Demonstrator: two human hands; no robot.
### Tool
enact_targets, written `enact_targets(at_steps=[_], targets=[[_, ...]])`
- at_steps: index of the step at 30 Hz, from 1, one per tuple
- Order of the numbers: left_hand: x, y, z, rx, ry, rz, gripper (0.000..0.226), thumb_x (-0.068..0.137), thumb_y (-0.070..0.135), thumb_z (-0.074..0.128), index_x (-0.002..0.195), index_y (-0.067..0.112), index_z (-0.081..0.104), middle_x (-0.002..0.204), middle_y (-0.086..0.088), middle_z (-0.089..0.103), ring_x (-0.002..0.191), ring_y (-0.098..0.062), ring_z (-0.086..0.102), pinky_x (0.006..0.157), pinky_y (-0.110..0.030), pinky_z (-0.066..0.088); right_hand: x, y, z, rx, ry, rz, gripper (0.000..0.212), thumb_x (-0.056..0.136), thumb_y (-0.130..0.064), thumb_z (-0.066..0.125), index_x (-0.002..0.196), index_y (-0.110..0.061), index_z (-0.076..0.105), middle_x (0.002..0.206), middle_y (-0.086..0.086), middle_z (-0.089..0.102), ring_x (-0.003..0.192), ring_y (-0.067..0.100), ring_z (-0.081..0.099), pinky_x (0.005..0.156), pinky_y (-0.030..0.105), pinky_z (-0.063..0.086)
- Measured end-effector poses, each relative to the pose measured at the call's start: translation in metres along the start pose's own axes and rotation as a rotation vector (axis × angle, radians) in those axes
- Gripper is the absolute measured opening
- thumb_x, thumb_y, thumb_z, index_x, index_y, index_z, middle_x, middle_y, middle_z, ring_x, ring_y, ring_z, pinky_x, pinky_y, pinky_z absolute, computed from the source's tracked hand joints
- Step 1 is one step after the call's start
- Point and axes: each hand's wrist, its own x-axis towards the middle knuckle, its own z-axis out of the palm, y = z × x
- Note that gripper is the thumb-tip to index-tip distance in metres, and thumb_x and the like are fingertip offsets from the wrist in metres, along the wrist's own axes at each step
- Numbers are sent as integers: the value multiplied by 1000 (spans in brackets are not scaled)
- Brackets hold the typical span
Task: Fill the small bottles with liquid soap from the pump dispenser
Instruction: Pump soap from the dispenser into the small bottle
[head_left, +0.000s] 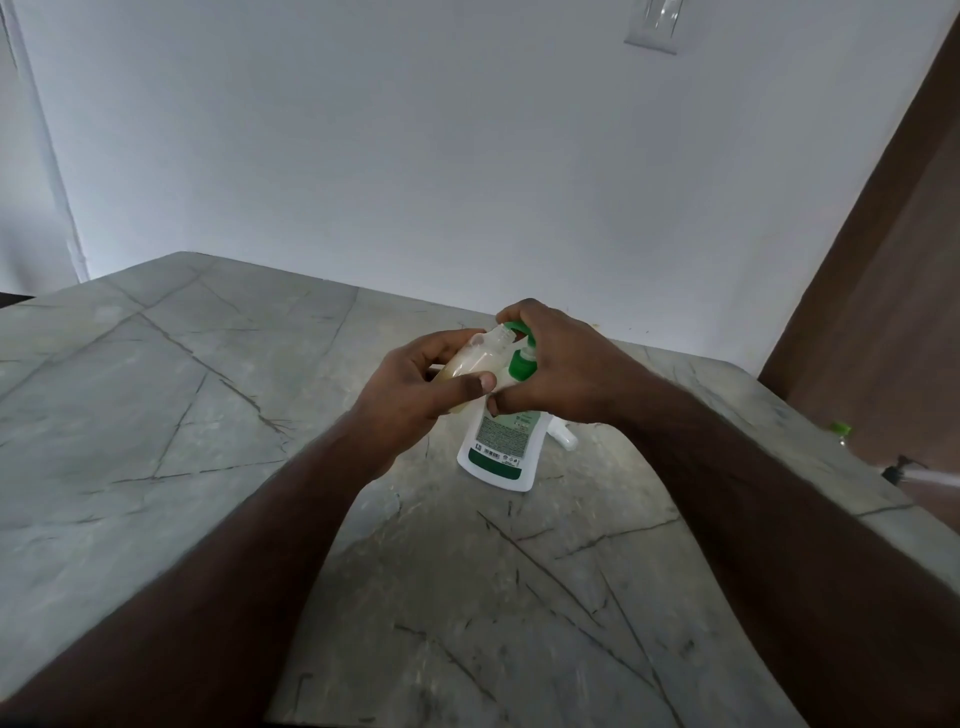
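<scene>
Green pump head (517, 328) sits under the pressing right hand (558, 364); left hand (415, 387) grips a tilted small bottle (480, 364), seemingly part-filled, at the spout. The dispenser (501, 447) stands on a grey veined surface (182, 415) before a white wall (415, 156).

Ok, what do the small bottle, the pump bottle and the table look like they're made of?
Small bottle: clear plastic, probably; the pale soap shows through its wall. Pump bottle: opaque white glossy plastic with a printed label and a green plastic pump. Table: grey stone or a stone-look top, matte with dark veins; which one I can't tell.
</scene>
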Motion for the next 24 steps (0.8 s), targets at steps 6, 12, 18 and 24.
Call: enact_targets(at_steps=[6,12,18,24], targets=[[0,-1,0,-6,-8,6,44,85,20,79,127,27,68,120,-1,72,111,-23,70,92,-43,60,2,-2,2,-25,28,10,77,64,-33,86,128,-21,45,113,-6,59,96,15,61,77,33,56],[0,-2,-1,15,-1,9,42,86,19,78,126,30,69,118,1,72,108,-20,71,93,-44,61,-3,5,14,-34,45,-2,77,62,-36,86,124,-18,46,109,-3,57,94,14,59,74,34,55],[0,0,0,19,0,-2,46,86,19,78,130,27,67,120,0,72,110,-21,70,94,-47,60,0,3,7,2,23,13,74,61,-34,87,122,-22,46,109,-3,59,94,14,60,77,38,57],[0,0,0,-6,-10,-2,42,86,19,78,124,31,69,119,0,72,109,-21,71,92,-43,61,0,1,8,-17,24,6,73,62,-32,87,121,-20,46,107,-4,57,92,13,59,73,33,55]])
